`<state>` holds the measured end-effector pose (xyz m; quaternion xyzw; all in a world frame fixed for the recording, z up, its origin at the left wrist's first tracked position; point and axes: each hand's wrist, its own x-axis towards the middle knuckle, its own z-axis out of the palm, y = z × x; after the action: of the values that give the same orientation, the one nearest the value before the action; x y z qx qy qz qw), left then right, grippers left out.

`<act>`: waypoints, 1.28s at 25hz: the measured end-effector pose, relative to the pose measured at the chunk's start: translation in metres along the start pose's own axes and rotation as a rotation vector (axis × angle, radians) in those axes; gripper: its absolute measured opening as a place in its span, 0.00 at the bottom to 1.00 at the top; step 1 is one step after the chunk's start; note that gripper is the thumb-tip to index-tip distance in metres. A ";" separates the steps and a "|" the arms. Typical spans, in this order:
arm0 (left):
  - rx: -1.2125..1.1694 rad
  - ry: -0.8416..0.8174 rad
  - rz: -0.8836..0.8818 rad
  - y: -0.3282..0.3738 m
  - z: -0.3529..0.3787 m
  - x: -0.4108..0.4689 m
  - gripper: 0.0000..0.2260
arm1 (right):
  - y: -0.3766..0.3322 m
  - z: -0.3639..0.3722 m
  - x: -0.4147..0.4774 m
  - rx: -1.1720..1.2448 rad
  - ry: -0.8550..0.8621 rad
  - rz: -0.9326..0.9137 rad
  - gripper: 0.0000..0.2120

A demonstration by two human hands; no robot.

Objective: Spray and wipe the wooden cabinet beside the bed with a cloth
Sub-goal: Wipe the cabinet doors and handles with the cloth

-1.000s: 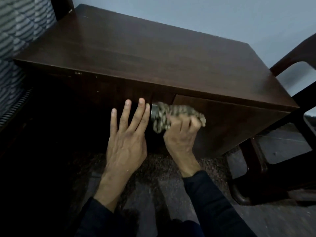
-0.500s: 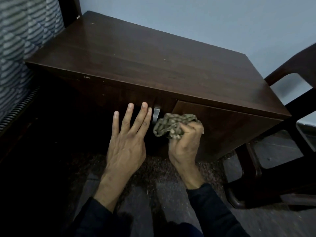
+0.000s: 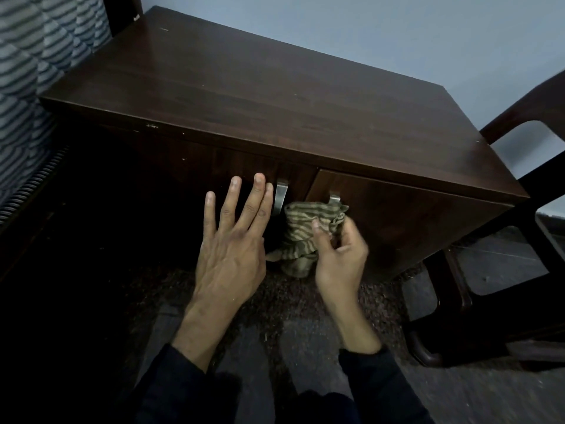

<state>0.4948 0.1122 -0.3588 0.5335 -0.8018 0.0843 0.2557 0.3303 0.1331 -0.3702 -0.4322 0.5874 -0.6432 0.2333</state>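
Cabinet [image 3: 275, 96] beside the bed [image 3: 27, 75] is getting its front wiped: the right hand [image 3: 339, 258], pinching the bunched cloth [image 3: 305, 231], is sliding off the left handle [image 3: 280, 198] toward the right handle [image 3: 334, 198], while the left hand [image 3: 232, 255], fingers spread, is bracing the door.

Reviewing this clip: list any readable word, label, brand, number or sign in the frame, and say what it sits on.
None: no text can be read anywhere in this view.
The wooden cabinet top and doors carry only pale specks and a chipped spot on the front edge, no lettering.
The striped cloth in the right hand shows a woven pattern only.
The metal handles are plain.
The left hand holds nothing.
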 end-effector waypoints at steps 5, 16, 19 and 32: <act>0.003 0.002 0.004 -0.004 0.003 0.001 0.41 | 0.013 -0.025 0.016 0.113 -0.306 0.024 0.10; 0.043 -0.023 0.005 -0.001 0.001 0.001 0.43 | -0.009 -0.008 0.018 0.120 -0.114 0.047 0.07; 0.030 -0.017 0.007 -0.001 0.003 0.000 0.43 | -0.010 -0.007 0.017 0.490 -0.154 0.323 0.06; 0.072 -0.006 0.018 -0.005 -0.001 -0.001 0.42 | 0.034 -0.029 -0.016 -0.378 0.202 -0.352 0.09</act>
<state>0.4997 0.1111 -0.3593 0.5352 -0.8038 0.1140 0.2333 0.3074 0.1556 -0.4055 -0.4970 0.6331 -0.5929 -0.0267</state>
